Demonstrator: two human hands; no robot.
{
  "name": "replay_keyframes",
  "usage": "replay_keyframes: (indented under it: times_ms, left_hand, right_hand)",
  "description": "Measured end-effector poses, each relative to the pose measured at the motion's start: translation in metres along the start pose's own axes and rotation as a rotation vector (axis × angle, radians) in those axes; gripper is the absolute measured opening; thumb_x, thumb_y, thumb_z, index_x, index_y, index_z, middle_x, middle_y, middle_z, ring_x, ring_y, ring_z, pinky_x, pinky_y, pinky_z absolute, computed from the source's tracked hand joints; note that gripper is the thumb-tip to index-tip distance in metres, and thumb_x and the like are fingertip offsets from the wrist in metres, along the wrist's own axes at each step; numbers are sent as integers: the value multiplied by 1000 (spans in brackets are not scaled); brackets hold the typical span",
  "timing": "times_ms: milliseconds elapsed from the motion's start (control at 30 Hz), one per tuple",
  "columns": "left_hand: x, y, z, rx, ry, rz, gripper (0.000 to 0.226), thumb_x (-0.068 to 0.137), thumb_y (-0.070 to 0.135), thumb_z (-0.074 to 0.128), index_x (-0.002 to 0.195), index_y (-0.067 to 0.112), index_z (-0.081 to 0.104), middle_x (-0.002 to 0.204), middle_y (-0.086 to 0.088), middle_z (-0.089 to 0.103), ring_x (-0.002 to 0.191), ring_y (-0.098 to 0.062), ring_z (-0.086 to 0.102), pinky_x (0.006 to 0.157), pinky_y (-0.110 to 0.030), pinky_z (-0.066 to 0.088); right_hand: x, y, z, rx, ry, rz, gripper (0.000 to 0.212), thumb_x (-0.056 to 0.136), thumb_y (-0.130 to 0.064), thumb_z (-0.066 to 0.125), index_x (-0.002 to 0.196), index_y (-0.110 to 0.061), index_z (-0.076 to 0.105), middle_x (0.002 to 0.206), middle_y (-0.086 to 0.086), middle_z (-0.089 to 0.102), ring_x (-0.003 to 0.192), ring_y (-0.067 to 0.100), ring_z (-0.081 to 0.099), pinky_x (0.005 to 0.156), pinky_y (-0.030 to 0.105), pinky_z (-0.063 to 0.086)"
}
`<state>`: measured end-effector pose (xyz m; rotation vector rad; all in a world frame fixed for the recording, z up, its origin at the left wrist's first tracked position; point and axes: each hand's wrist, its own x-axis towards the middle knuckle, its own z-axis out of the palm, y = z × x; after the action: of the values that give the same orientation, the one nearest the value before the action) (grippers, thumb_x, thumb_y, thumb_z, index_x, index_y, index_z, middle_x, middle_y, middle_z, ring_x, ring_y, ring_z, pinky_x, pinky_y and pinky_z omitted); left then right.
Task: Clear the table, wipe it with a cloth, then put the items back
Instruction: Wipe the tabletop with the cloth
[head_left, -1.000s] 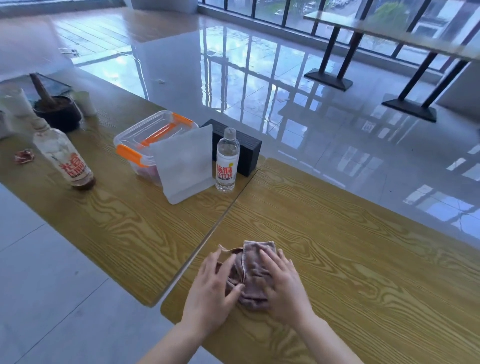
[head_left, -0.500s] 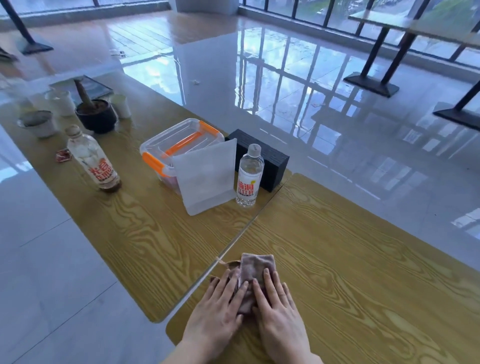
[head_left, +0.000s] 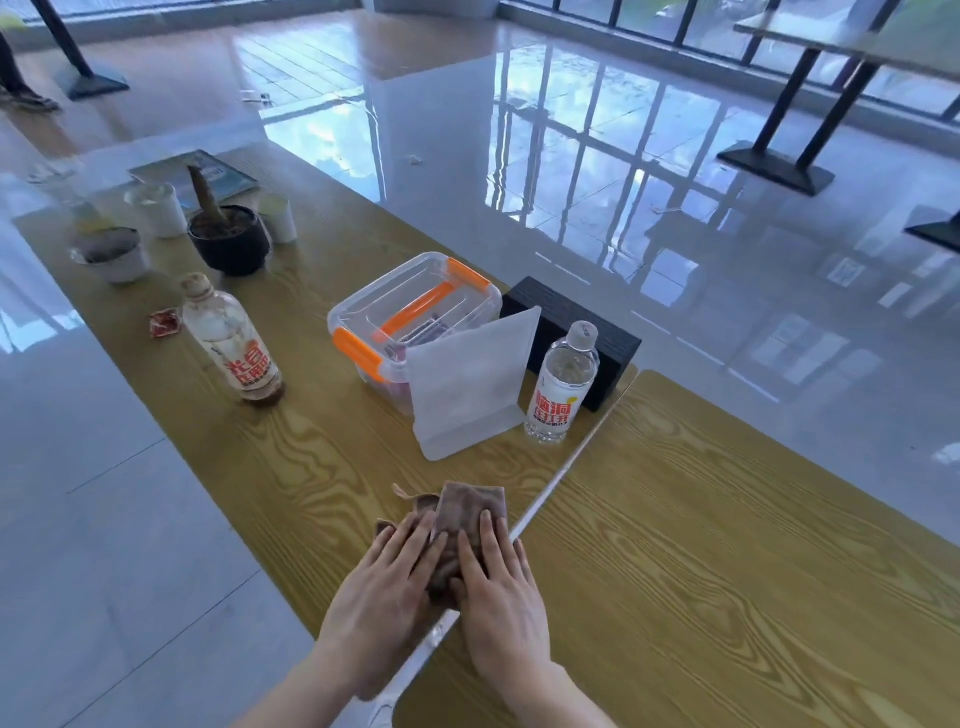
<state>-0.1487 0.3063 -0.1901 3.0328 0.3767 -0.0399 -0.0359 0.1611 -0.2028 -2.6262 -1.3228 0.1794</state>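
A folded brown-pink cloth (head_left: 467, 512) lies on the left wooden table (head_left: 291, 467), close to the gap beside the right wooden table (head_left: 727, 545). My left hand (head_left: 382, 592) and my right hand (head_left: 498, 587) both press flat on the cloth with straight fingers. On the left table stand a clear box with orange clips (head_left: 410, 317), a frosted white pouch (head_left: 467, 384), a water bottle (head_left: 563, 384), a black box (head_left: 576, 325) and a tea bottle (head_left: 231, 345).
At the far end of the left table are a black plant pot (head_left: 231, 239), a white bowl (head_left: 111, 254), two white cups (head_left: 158, 208), a booklet (head_left: 171, 171) and a red wrapper (head_left: 165, 322). Glossy floor surrounds both tables; black table legs (head_left: 779, 119) stand at the back right.
Both hands have slid the cloth leftwards from the right table across the gap onto the left table. The fingers have flattened out on it, and the view has lifted towards the far items.
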Motion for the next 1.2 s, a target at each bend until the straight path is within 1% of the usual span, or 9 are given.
replay_keyframes:
  times_ms: [200, 333, 500, 567, 667, 733, 833, 967, 1200]
  left_hand:
    - [1, -55, -7, -10, 13, -6, 59, 92, 35, 39, 148, 15, 41, 157, -10, 34, 144, -28, 33, 114, -40, 19]
    - [1, -78, -11, -27, 6, -22, 63, 92, 39, 40, 150, 16, 37, 159, -9, 32, 145, -28, 32, 115, -39, 19]
    - [1, -84, -10, -10, -25, -39, 70, 94, 56, 39, 151, 15, 37, 160, -11, 29, 147, -31, 28, 115, -43, 18]
    - [4, -79, -7, -1, -54, -58, 76, 92, 62, 40, 150, 12, 38, 159, -13, 29, 147, -33, 25, 115, -48, 17]
    - [8, -74, -6, -14, -47, -88, 75, 93, 61, 38, 150, 13, 37, 160, -12, 26, 150, -31, 19, 116, -48, 15]
    - [8, -76, -5, -43, -37, -111, 72, 95, 60, 36, 152, 16, 33, 162, -9, 21, 151, -28, 14, 118, -46, 12]
    - [5, -78, -3, -57, -40, -113, 71, 97, 59, 32, 155, 18, 26, 164, -9, 15, 152, -27, 10, 119, -46, 12]
    - [4, -78, -2, -25, -57, -102, 72, 98, 60, 29, 156, 19, 20, 165, -10, 13, 152, -30, 9, 118, -48, 12]
    - [6, -63, -23, -50, -129, -187, 73, 93, 63, 33, 153, 23, 30, 162, -11, 22, 150, -28, 12, 117, -43, 2]
  right_hand:
    - [37, -41, 3, 35, -32, 5, 55, 95, -44, 38, 146, -23, 43, 157, 9, 33, 148, 27, 23, 114, 42, 16]
    - [53, -58, 2, 63, -60, 7, 57, 93, -45, 37, 146, -24, 41, 159, 9, 30, 149, 28, 22, 118, 47, 29]
    - [62, -66, -4, 70, -91, 23, 58, 91, -47, 35, 144, -26, 44, 158, 9, 33, 148, 26, 24, 116, 47, 25]
    - [62, -64, -9, 95, -84, 9, 59, 93, -47, 33, 148, -26, 39, 162, 7, 24, 150, 25, 14, 119, 47, 18]
    - [63, -60, -14, 159, -98, -19, 58, 98, -44, 39, 153, -28, 29, 165, 4, 9, 152, 23, -1, 122, 45, 4]
    - [64, -58, -21, 171, -99, -27, 57, 99, -41, 45, 152, -29, 29, 165, 4, 8, 152, 24, 2, 123, 45, 4]
    - [65, -54, -29, 194, -148, -49, 56, 100, -41, 44, 153, -33, 26, 166, 1, 2, 153, 22, -1, 118, 37, -5]
    - [62, -45, -35, 187, -174, -74, 55, 100, -42, 46, 151, -37, 27, 166, -2, 2, 152, 21, -1, 120, 39, 2]
    - [54, -39, -55, 218, -261, -10, 56, 98, -43, 49, 149, -42, 25, 165, -4, 5, 151, 26, 6, 120, 47, 22]
